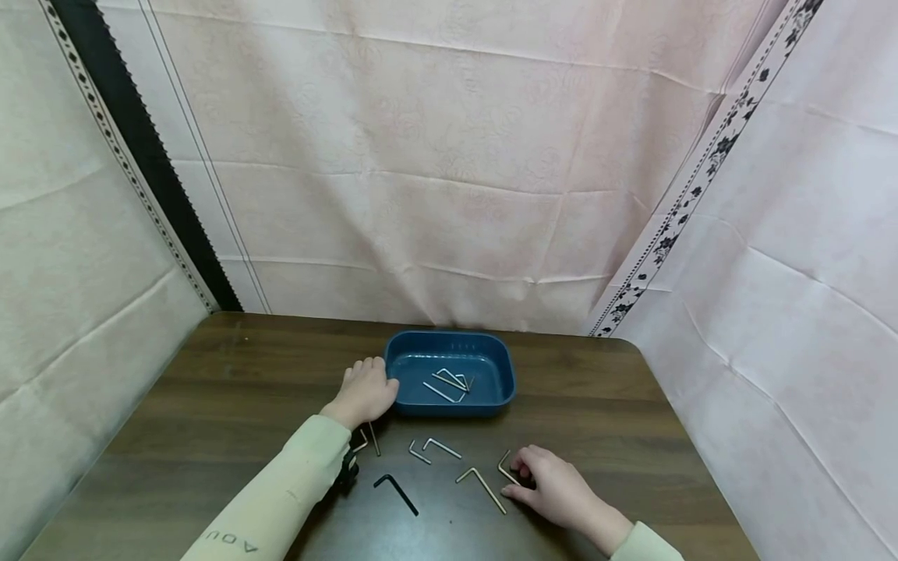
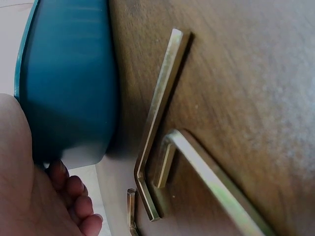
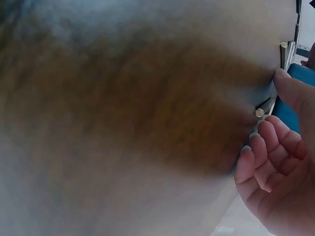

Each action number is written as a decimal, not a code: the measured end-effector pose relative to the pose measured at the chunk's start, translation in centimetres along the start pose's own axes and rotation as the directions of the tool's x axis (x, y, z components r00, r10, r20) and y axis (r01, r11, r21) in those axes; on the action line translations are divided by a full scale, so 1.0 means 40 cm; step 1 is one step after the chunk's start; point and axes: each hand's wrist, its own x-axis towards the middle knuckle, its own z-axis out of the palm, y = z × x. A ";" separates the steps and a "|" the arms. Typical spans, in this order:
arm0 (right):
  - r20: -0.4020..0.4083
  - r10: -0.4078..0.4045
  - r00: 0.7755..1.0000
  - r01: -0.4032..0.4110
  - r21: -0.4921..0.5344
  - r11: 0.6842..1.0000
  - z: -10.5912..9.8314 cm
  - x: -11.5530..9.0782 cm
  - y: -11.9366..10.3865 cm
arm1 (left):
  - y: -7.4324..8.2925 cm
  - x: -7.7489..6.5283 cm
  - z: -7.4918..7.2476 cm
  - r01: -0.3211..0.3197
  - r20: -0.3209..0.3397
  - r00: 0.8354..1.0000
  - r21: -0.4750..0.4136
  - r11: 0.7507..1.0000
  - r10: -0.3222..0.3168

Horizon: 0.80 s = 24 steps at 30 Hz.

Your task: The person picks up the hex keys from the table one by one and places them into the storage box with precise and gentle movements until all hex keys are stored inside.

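Note:
My left hand (image 1: 365, 392) grips the left end of a blue tray (image 1: 449, 410), its thumb at the rim and its fingers around the outside, as the left wrist view shows. Several silvery hex keys (image 1: 449, 379) lie inside the tray. At the right, my right hand (image 1: 554, 485) rests low over the table, thumb and fingertips apart on either side of an L-shaped hex key (image 1: 501, 469). In the right wrist view the end of a hex key (image 3: 259, 112) shows in the gap between thumb and fingers.
On the brown table (image 1: 617, 405), a brass-coloured hex key (image 1: 484, 485), a black hex key (image 1: 401, 492) and two small silvery ones, including a bent hex key (image 1: 443, 447), lie before the tray. More hex keys (image 2: 160, 98) lie beneath the left forearm. White cloth (image 1: 449, 195) hangs around the table.

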 end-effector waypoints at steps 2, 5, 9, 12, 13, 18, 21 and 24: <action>-0.012 -0.003 1.000 0.003 -0.007 1.000 0.004 -0.001 0.001 | 0.001 0.000 -0.002 -0.002 0.000 1.000 -0.001 1.000 0.002; -0.030 -0.005 1.000 0.005 -0.009 1.000 0.007 -0.003 0.002 | 0.002 -0.002 -0.004 -0.002 0.001 1.000 -0.001 1.000 0.002; -0.024 -0.006 1.000 0.006 0.005 1.000 0.009 -0.003 0.003 | 0.002 -0.003 -0.004 -0.003 0.001 1.000 -0.005 1.000 0.003; -0.015 -0.011 1.000 0.011 0.009 1.000 0.010 -0.002 0.004 | 0.001 -0.004 -0.003 -0.002 0.002 1.000 -0.010 1.000 0.002; -0.017 -0.015 1.000 0.015 0.006 1.000 0.010 -0.002 0.004 | 0.001 -0.004 -0.002 -0.002 0.002 1.000 -0.009 1.000 0.002; -0.036 -0.027 0.999 0.026 -0.025 0.999 0.016 -0.004 0.006 | -0.003 -0.001 0.004 0.002 0.002 1.000 -0.003 1.000 -0.002; -0.042 -0.032 0.999 0.030 -0.044 0.999 0.018 -0.003 0.005 | -0.004 0.002 0.005 0.001 0.001 1.000 0.002 1.000 -0.001; -0.039 -0.042 0.998 0.040 -0.058 0.998 0.017 -0.002 0.002 | -0.005 0.003 0.005 -0.002 -0.002 1.000 0.003 1.000 0.002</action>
